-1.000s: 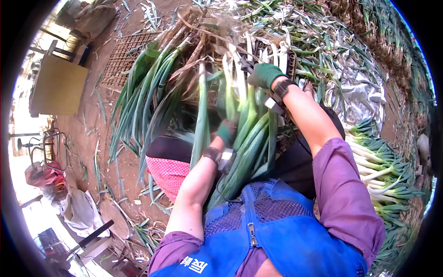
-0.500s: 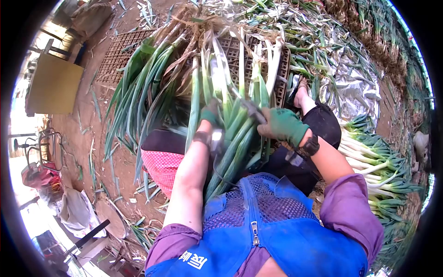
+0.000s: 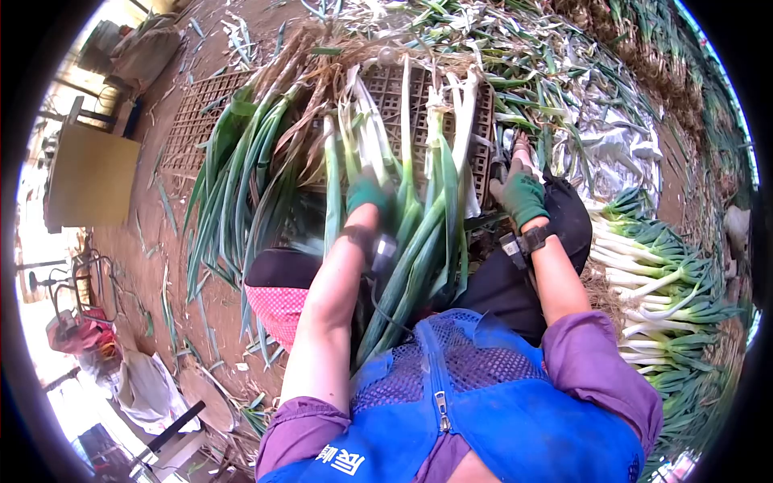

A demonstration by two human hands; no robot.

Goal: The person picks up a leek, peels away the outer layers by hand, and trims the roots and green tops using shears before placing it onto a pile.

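Long green onions (image 3: pixel 419 213) lie across a brown plastic crate (image 3: pixel 394 88), their white ends and dry roots on it, their leaves running toward my lap. My left hand (image 3: pixel 372 196), in a green glove with greyish fingers, is closed around some of the stalks; its fingertips are partly blurred. At the crate's right edge, beside my foot, is my right hand (image 3: pixel 522 196) in a matching glove. Its thumb and fingers are apart, and nothing shows between them. A thicker bunch of green onions (image 3: pixel 254 153) hangs over the crate's left side.
Cleaned green onions (image 3: pixel 644 282) are piled at the right, white ends toward me. Leaf scraps (image 3: pixel 531 56) cover the ground behind the crate. Silvery plastic sheeting (image 3: pixel 616 153) lies at the right. A yellowish board (image 3: pixel 93 173) and a round stool top (image 3: pixel 209 394) stand at the left.
My right hand has left the onion leaves in the middle and moved right to the crate's edge, its fingers opening. My left hand stays on the stalks.
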